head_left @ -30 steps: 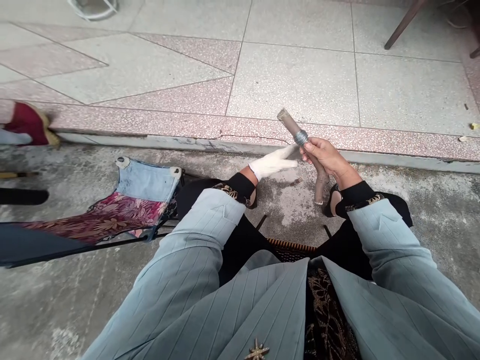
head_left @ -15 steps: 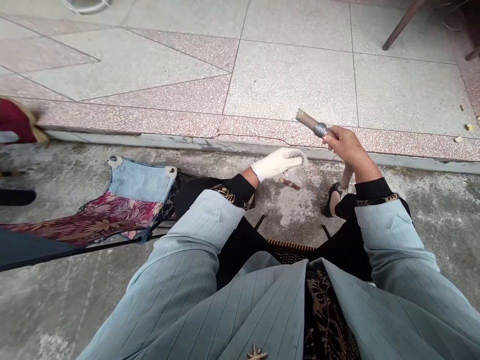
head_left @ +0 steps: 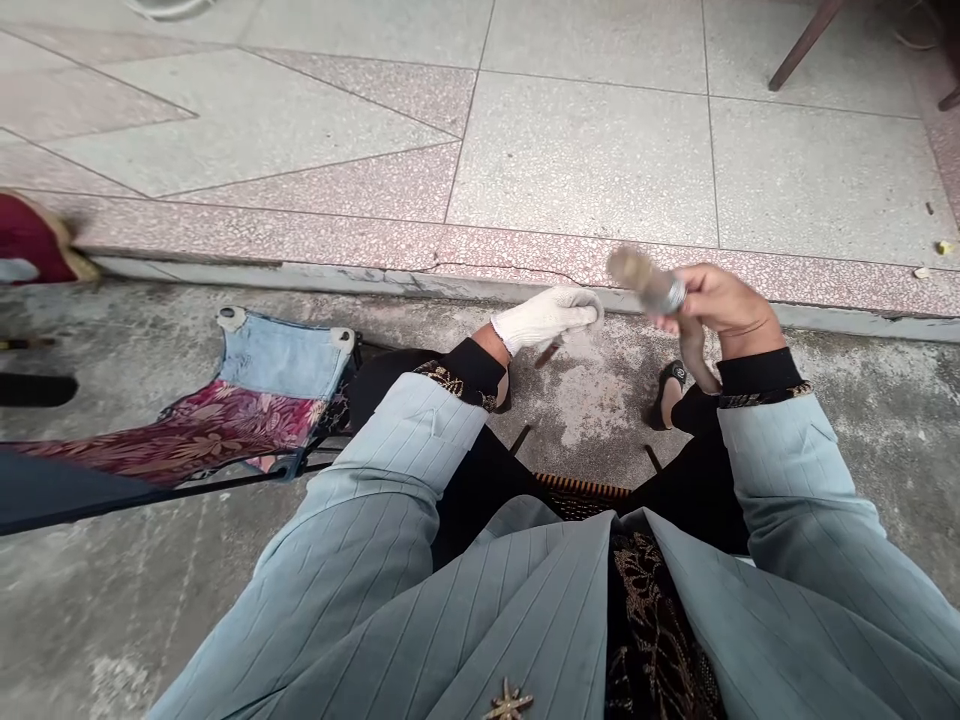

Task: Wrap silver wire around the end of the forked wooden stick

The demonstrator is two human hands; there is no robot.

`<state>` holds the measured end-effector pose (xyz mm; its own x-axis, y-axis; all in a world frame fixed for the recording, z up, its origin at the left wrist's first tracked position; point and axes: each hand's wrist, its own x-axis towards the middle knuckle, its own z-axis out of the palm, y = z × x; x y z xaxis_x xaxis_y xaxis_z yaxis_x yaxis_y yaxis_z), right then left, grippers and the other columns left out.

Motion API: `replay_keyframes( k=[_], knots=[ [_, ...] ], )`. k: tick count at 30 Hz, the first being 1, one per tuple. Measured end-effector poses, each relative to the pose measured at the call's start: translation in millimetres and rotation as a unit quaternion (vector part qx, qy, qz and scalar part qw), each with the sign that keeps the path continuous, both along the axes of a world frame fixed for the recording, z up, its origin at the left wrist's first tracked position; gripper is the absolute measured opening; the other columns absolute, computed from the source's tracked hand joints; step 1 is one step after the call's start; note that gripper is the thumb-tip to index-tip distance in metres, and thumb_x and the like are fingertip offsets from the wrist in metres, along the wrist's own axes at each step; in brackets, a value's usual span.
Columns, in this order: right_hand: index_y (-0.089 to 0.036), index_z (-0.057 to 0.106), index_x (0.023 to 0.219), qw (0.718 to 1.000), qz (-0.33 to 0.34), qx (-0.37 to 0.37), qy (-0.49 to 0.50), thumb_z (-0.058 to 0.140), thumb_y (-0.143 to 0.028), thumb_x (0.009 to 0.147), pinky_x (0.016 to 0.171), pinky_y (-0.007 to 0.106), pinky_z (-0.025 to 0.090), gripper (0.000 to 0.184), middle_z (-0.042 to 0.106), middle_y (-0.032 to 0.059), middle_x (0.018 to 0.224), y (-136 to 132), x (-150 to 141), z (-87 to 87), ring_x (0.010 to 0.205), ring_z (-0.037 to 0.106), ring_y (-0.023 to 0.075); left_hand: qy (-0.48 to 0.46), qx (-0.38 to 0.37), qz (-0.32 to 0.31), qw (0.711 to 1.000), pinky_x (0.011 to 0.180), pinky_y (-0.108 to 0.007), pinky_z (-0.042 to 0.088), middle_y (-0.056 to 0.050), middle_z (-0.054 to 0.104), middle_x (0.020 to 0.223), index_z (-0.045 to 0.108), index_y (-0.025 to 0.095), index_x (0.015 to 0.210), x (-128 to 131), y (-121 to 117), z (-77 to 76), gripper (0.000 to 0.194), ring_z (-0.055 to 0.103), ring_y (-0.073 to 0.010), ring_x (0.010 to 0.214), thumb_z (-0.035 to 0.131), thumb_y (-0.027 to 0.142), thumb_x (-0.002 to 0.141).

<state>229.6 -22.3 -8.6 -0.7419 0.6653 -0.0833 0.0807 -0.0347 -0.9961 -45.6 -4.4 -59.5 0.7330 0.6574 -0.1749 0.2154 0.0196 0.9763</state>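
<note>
My right hand point(head_left: 724, 300) is closed around a short rod wound with silvery wire point(head_left: 664, 292). Motion blurs the rod's free end, which points up and to the left. To its left, my left hand point(head_left: 547, 318), in a white knitted glove, is closed with curled fingers. A greyish curved edge shows at the fingertips, but what they hold is hidden. Just below the glove a small reddish-brown stick-like piece point(head_left: 550, 352) shows; whether it hangs from the hand or is apart I cannot tell. A gap separates the two hands.
A tiled step edge point(head_left: 360, 270) runs across in front of me. A folding chair with patterned fabric point(head_left: 247, 430) stands at the left, near a red object point(head_left: 34, 240). A furniture leg point(head_left: 802, 45) is at the upper right. A black shoe point(head_left: 667, 390) rests on the concrete.
My right hand has swung the wire-wound rod down and slightly right. My left hand has shifted a little left and up, and the reddish-brown piece has moved left and tilted the other way.
</note>
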Motion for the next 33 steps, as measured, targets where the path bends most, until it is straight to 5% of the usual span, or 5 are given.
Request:
replay_keyframes(
  k=[9,13,18,26,33],
  knots=[
    [-0.014,0.073,0.092,0.905,-0.344,0.073,-0.240,0.070,-0.044,0.089,0.063,0.029,0.045,0.031,0.068,0.0065,0.080,7.3,-8.0,-13.7,0.066,0.056,0.0144,-0.028,-0.115,-0.107,0.987,0.049,-0.020,0.042,-0.001,0.055,0.062,0.074,0.012,0.091,-1.1,-3.3,1.1,0.028,0.046,-0.0075,0.052,0.074,0.039,0.087],
    [-0.015,0.080,0.092,0.872,-0.101,0.111,-0.466,0.073,-0.034,0.084,0.066,0.031,0.042,0.021,0.071,0.0043,0.078,9.7,-9.5,-14.2,0.069,0.058,0.0167,-0.021,-0.096,-0.089,0.991,0.050,-0.020,0.043,-0.003,0.061,0.067,0.074,0.013,0.089,-1.8,-4.4,4.8,0.022,0.049,-0.0075,0.053,0.073,0.035,0.087],
    [-0.018,0.083,0.095,0.946,0.194,-0.052,-0.253,0.082,-0.045,0.077,0.067,0.027,0.050,0.032,0.076,0.0019,0.083,5.9,0.4,-0.2,0.070,0.063,0.0133,-0.014,-0.042,-0.031,0.999,0.053,-0.019,0.043,-0.005,0.067,0.078,0.072,0.012,0.083,-5.5,-0.1,5.4,0.015,0.051,-0.0061,0.057,0.071,0.027,0.085],
    [-0.016,0.073,0.088,0.966,-0.258,-0.013,0.019,0.083,-0.060,0.076,0.056,0.023,0.051,0.046,0.070,0.0039,0.078,-2.6,-10.5,-6.9,0.062,0.059,0.0106,0.025,-0.055,-0.024,0.998,0.045,-0.017,0.039,-0.001,0.060,0.068,0.070,0.015,0.089,-2.7,-4.2,-1.0,0.018,0.046,-0.0053,0.048,0.065,0.032,0.092],
    [-0.015,0.073,0.095,0.870,-0.352,0.116,-0.325,0.069,-0.045,0.091,0.064,0.030,0.047,0.030,0.070,0.0086,0.085,12.2,-25.8,-28.6,0.071,0.059,0.0169,-0.015,-0.032,-0.115,0.993,0.052,-0.018,0.042,-0.006,0.071,0.078,0.072,0.012,0.082,2.4,-4.8,-5.6,0.025,0.055,-0.0063,0.053,0.068,0.036,0.090]
  ],
)
